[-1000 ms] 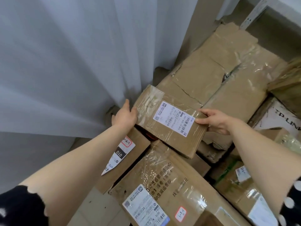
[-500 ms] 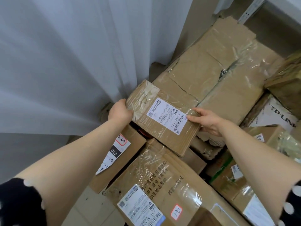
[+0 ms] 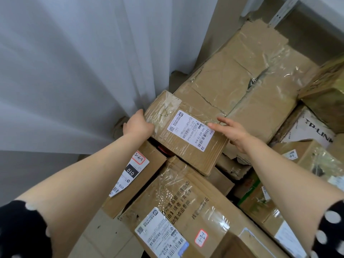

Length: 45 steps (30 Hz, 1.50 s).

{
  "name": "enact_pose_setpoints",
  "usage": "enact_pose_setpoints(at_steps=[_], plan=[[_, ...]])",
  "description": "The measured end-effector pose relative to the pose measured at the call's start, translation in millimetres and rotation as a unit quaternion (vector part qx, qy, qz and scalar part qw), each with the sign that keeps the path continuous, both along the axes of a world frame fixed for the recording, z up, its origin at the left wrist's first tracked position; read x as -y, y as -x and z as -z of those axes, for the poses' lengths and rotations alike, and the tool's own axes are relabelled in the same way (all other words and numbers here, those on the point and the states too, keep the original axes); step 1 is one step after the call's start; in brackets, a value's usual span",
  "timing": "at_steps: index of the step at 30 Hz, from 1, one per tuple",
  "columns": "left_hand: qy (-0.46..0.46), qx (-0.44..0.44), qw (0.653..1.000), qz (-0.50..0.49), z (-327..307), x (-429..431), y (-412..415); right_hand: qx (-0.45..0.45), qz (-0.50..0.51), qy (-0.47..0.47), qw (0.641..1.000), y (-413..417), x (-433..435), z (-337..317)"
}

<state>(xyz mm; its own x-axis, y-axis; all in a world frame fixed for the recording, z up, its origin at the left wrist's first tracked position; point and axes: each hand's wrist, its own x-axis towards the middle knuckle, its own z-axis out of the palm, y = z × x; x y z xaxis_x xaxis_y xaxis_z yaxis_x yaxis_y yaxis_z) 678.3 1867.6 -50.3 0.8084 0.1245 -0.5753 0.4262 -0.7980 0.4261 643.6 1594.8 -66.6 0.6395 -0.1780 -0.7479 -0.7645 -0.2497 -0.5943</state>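
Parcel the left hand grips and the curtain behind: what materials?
Parcel: brown corrugated cardboard, matte; fluting ribs show on its top. Tape: clear glossy plastic film, wrinkled glare. Label: white paper, probably. Curtain: likely thin white fabric, hanging in soft folds.

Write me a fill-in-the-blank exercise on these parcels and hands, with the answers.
The left hand grips the small box at its end beside the white ____.
The right hand has its fingers ____, not curled.
The white box at the right reads TP-____.
The black patch on the label under the left forearm reads ____.
Missing words: curtain; straight; LINK; 010.
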Motion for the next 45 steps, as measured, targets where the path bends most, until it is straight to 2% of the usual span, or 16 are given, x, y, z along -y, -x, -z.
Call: enact_pose_setpoints(at_steps=[5, 9, 15, 22, 27, 32, 35, 45], plan=[[-0.004, 0.034, 0.999, 0.024, -15, 4, 6, 0.028, -0.024, 0.040, 0.999, 8, -3, -9], [-0.012, 0.075, 0.996, 0.050, -34, 12, 18, 0.051, -0.068, 0.133, 0.987, 21, -6, -28], [-0.038, 0.113, 0.984, 0.131, -76, 35, 52, 0.113, -0.111, 0.188, 0.969, 51, -11, -74], [-0.067, 0.121, 0.960, 0.244, -145, 98, 128, 0.167, -0.171, 0.258, 0.936, 147, 26, -146], [-0.078, 0.166, 0.924, 0.337, -205, 177, 220, 0.175, -0.164, 0.290, 0.927, 272, 101, -207], [-0.084, 0.197, 0.877, 0.431, -259, 262, 322, 0.138, -0.140, 0.348, 0.917, 408, 184, -270], [-0.074, 0.212, 0.857, 0.464, -288, 309, 372, 0.119, -0.091, 0.374, 0.915, 475, 224, -303], [-0.015, 0.264, 0.755, 0.600, -361, 421, 495, 0.047, 0.039, 0.423, 0.904, 643, 263, -380]])
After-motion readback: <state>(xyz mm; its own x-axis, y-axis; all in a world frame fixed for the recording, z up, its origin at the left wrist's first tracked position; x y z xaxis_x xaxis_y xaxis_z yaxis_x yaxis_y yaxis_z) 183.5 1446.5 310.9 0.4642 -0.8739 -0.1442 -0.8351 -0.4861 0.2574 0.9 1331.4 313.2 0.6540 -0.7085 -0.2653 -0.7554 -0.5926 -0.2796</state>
